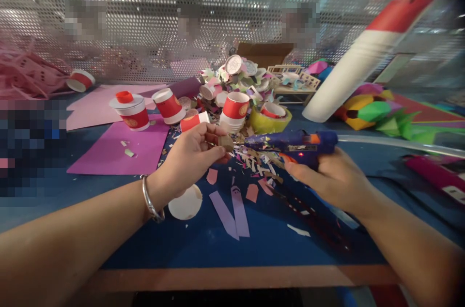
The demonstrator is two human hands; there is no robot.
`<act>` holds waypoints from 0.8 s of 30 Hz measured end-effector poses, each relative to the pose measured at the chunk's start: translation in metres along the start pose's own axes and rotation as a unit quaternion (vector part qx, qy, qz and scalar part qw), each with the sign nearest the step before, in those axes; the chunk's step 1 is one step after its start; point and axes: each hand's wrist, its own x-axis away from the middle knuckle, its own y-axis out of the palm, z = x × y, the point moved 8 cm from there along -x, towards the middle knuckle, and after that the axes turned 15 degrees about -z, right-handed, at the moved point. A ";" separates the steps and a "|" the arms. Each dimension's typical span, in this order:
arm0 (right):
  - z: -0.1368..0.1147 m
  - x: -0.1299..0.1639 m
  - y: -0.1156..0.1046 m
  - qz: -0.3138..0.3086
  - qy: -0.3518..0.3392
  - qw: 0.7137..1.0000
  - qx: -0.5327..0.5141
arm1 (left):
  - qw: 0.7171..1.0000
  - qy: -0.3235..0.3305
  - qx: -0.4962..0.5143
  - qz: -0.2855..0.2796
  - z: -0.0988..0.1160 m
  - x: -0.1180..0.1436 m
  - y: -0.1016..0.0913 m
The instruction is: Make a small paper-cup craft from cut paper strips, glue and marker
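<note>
Head camera view: a person works over a blue worktop [254, 244] strewn with paper scraps, gluing a small cardboard piece. Left hand [192, 159] is curled nearly closed, thumb and fingertips pinching the small brown cardboard piece [225, 142] and holding it up off the surface. Right hand [332, 178] is wrapped around the grip of a blue glue gun [294, 143], forefinger stretched along the trigger; a small red light glows on its body. The gun's nozzle points left and sits just beside the cardboard piece, seemingly touching or all but touching it; the exact contact is too small to tell.

Taking the glue gun as the landmark: red-and-white paper cups [234, 111] stand just behind its nozzle, a yellow tape roll [271, 120] lies behind its barrel, a tall white tube with a red top [359, 62] leans behind and to its right, a purple paper sheet [119, 149] lies well to its left, and lilac paper strips [232, 212] lie in front of it, near a white paper disc [186, 204].

Judged from this frame, the step goes best with the piece held steady by its edges, fingertips kept clear of the hot nozzle, and a light trigger squeeze so that only a small bead lands where wanted.
</note>
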 end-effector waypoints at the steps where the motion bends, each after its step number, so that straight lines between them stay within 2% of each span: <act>1: 0.001 0.000 0.001 -0.003 -0.001 1.000 0.003 | 1.000 0.002 -0.001 -0.001 0.000 0.000 0.001; 14: 0.006 -0.001 0.007 -0.036 0.042 0.998 0.000 | 1.000 0.012 0.001 -0.002 0.001 0.000 0.005; 20: 0.004 -0.001 0.005 -0.035 0.049 0.998 0.010 | 1.000 0.010 -0.003 -0.001 0.002 0.000 0.006; 24: 0.001 -0.002 0.005 -0.036 0.027 0.999 0.000 | 1.000 0.013 0.000 -0.005 0.002 0.000 0.006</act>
